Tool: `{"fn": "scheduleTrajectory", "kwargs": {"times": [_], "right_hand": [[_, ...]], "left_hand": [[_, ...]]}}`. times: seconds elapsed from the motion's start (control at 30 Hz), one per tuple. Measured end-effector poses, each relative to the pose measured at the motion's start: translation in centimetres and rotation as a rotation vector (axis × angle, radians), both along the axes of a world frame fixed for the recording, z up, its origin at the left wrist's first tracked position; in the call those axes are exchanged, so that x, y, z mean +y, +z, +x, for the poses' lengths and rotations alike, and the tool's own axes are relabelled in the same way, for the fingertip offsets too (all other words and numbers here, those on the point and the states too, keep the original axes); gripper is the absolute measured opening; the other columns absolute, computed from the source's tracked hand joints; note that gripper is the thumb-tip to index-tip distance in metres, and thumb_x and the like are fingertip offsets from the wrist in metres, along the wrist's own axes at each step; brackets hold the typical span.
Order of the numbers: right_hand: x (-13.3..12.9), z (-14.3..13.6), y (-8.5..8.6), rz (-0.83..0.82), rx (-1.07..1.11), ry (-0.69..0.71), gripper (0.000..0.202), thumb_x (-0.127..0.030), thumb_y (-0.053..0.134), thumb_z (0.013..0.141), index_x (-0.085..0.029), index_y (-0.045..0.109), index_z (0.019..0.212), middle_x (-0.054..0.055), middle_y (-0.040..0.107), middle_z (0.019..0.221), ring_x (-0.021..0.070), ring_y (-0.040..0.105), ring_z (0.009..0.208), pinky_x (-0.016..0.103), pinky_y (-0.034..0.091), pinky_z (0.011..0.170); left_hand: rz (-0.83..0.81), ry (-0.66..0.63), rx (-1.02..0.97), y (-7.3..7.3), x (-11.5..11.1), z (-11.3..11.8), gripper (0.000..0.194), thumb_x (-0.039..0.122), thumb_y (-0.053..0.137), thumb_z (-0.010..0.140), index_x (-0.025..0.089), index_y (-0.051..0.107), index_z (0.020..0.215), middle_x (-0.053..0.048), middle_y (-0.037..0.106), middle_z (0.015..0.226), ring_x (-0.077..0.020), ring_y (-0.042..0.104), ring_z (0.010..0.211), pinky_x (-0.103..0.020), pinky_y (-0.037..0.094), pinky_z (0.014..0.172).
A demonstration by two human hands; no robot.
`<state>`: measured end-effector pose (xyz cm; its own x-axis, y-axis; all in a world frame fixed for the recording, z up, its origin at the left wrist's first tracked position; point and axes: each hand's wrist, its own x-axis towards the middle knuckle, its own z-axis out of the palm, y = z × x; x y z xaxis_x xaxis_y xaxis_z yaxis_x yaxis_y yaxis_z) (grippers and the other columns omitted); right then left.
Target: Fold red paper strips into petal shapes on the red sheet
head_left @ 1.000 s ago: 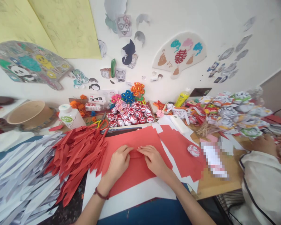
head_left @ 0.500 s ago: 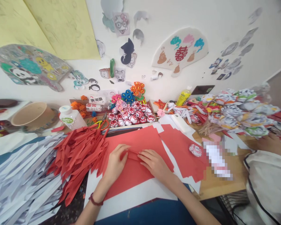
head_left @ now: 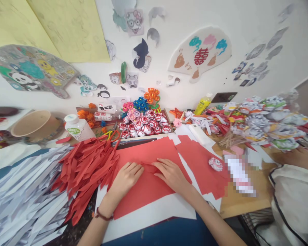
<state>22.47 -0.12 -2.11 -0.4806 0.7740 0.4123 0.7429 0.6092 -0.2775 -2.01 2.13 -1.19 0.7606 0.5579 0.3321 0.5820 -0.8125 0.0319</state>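
Observation:
Between my two hands is a small folded red paper strip (head_left: pixel 149 167), held above a large sheet of red paper (head_left: pixel 141 198). My left hand (head_left: pixel 128 177) pinches the strip's left end, its fingers curled and knuckles up. On the other end, my right hand (head_left: pixel 169 174) grips with thumb and fingertips, the fingers fairly straight. Red on red makes the strip's folds hard to see. White paper (head_left: pixel 154 210) shows under the red sheet. Left of my left hand lies a heap of folded red strips (head_left: pixel 87 167).
White folded strips (head_left: pixel 28 194) spread at the left. Paper flowers (head_left: pixel 146 128), a white bottle (head_left: pixel 78 128) and scissors (head_left: pixel 111 133) stand or lie at the back. Another person's sleeve (head_left: pixel 295 191) is at the right, near a single red-and-white flower (head_left: pixel 215 164).
My left hand has turned over the strip, its fingers now curled closer on the left end. My right hand has shifted slightly, still at the right end.

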Motion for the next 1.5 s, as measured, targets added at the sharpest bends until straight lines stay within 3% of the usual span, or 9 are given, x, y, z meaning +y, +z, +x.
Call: {"fn": "scheduleTrajectory", "kwargs": {"times": [0.2, 0.37, 0.53, 0.77, 0.93, 1.07, 1.5], "right_hand": [[0.4, -0.1, -0.6, 0.045, 0.011, 0.025, 0.015, -0.017, 0.059, 0.092, -0.019, 0.067, 0.105, 0.008, 0.072, 0.107, 0.0259, 0.061, 0.116, 0.044, 0.053, 0.096], [0.6, -0.2, -1.1, 0.035, 0.032, 0.012, 0.019, -0.014, 0.05, 0.097, -0.019, 0.069, 0.099, 0.006, 0.072, 0.111, 0.024, 0.061, 0.116, 0.043, 0.053, 0.097], [0.6, -0.3, -0.4, -0.036, 0.126, -0.031, 0.022, -0.017, 0.048, 0.098, -0.02, 0.069, 0.094, 0.005, 0.072, 0.108, 0.0222, 0.063, 0.112, 0.042, 0.053, 0.095], [0.7, 0.2, -0.3, -0.141, 0.204, -0.003, 0.014, -0.032, 0.065, 0.09, -0.022, 0.066, 0.1, 0.005, 0.071, 0.113, 0.0253, 0.059, 0.118, 0.044, 0.05, 0.098], [1.0, 0.3, -0.7, -0.199, 0.276, -0.008, 0.009, -0.018, 0.058, 0.094, -0.023, 0.066, 0.096, 0.002, 0.071, 0.112, 0.0229, 0.058, 0.117, 0.042, 0.049, 0.098], [1.2, 0.1, -0.8, -0.275, 0.394, -0.035, 0.01, -0.017, 0.061, 0.092, -0.025, 0.066, 0.091, 0.001, 0.071, 0.108, 0.022, 0.058, 0.115, 0.041, 0.049, 0.098], [1.6, -0.7, -0.3, -0.429, 0.533, -0.218, 0.01, -0.015, 0.07, 0.08, -0.021, 0.064, 0.074, 0.006, 0.056, 0.11, 0.0235, 0.055, 0.107, 0.041, 0.046, 0.094]], "left_hand": [[-0.033, 0.06, -0.024, -0.3, -0.3, 0.6, 0.027, 0.017, 0.036, 0.1, 0.015, 0.062, 0.105, -0.009, 0.067, 0.097, -0.0192, 0.056, 0.089, -0.034, 0.043, 0.077], [-0.103, 0.18, -0.11, -0.4, -0.4, 1.0, 0.019, 0.023, 0.044, 0.099, 0.017, 0.062, 0.1, -0.006, 0.067, 0.103, -0.0194, 0.054, 0.095, -0.034, 0.04, 0.08], [-0.112, 0.194, -0.106, -0.5, -0.4, 0.7, 0.019, 0.024, 0.046, 0.098, 0.018, 0.063, 0.102, -0.006, 0.068, 0.105, -0.0199, 0.054, 0.096, -0.034, 0.037, 0.08], [-0.155, 0.205, -0.168, -0.7, -0.4, 0.6, 0.019, 0.018, 0.046, 0.098, 0.02, 0.065, 0.102, -0.004, 0.069, 0.103, -0.018, 0.054, 0.094, -0.034, 0.035, 0.08], [-0.116, 0.222, -0.168, -0.1, -0.6, 0.9, 0.02, 0.019, 0.048, 0.097, 0.021, 0.067, 0.099, -0.003, 0.071, 0.101, -0.0181, 0.055, 0.091, -0.037, 0.033, 0.081], [-0.141, 0.26, -0.192, 0.3, -0.7, 1.3, 0.02, 0.02, 0.049, 0.097, 0.023, 0.068, 0.096, -0.002, 0.072, 0.099, -0.0185, 0.055, 0.09, -0.039, 0.031, 0.083], [-0.38, 0.575, -0.322, -0.2, -0.8, 2.3, 0.014, 0.034, 0.06, 0.09, 0.026, 0.069, 0.082, -0.001, 0.066, 0.104, -0.0221, 0.049, 0.093, -0.037, 0.034, 0.077]]}}
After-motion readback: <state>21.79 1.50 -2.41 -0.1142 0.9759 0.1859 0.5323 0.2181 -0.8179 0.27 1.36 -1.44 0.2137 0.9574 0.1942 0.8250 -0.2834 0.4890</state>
